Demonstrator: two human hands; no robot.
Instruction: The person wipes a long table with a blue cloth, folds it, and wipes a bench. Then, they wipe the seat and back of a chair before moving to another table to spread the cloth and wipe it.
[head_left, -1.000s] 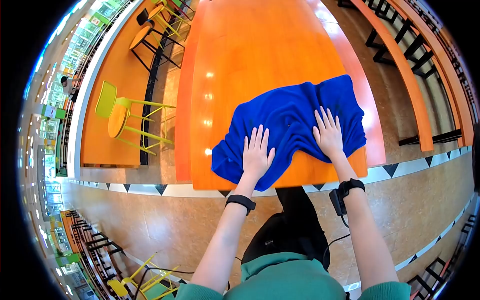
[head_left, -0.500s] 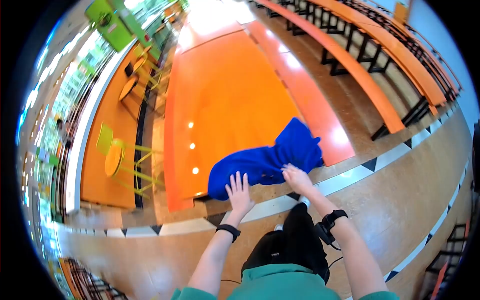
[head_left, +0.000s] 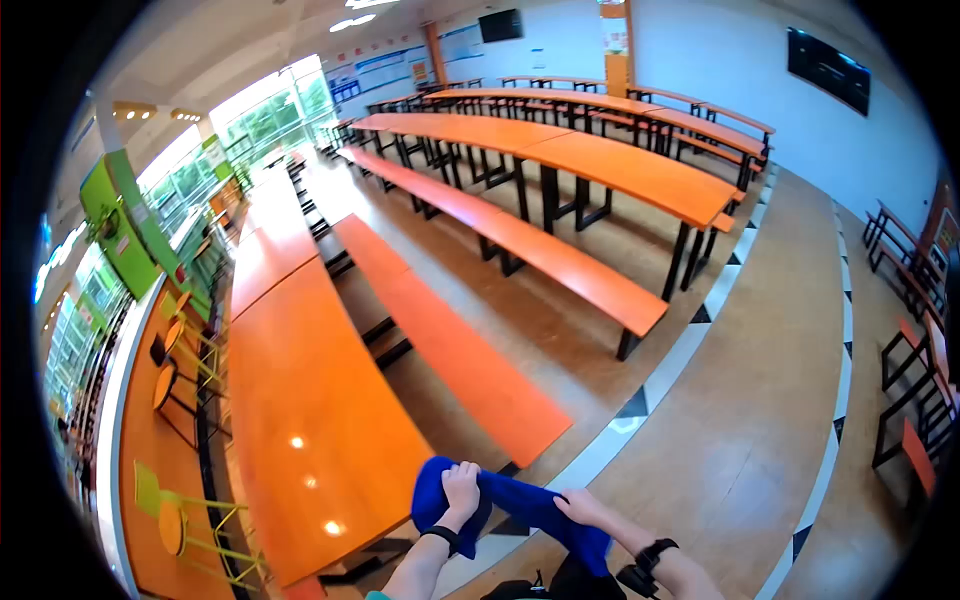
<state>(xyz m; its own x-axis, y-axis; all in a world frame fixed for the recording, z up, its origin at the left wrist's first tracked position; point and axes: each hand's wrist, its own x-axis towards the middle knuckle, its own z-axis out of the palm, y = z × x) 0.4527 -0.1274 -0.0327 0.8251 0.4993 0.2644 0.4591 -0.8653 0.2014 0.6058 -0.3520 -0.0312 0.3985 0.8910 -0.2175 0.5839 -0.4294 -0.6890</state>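
- Lifted since the earlier frame, the blue towel [head_left: 520, 502] no longer lies spread on the desk [head_left: 300, 400]; it is bunched between both hands, just off the desk's near right corner.
- The left hand [head_left: 461, 487] is raised, its fist closed around the towel's left end.
- The right hand [head_left: 578, 508] sits lower, fingers clamped on the other end.

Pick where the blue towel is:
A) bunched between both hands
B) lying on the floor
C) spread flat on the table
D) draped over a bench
A: the towel is bunched and strung between the left hand and the right hand, both gripping it, past the near end of the table.
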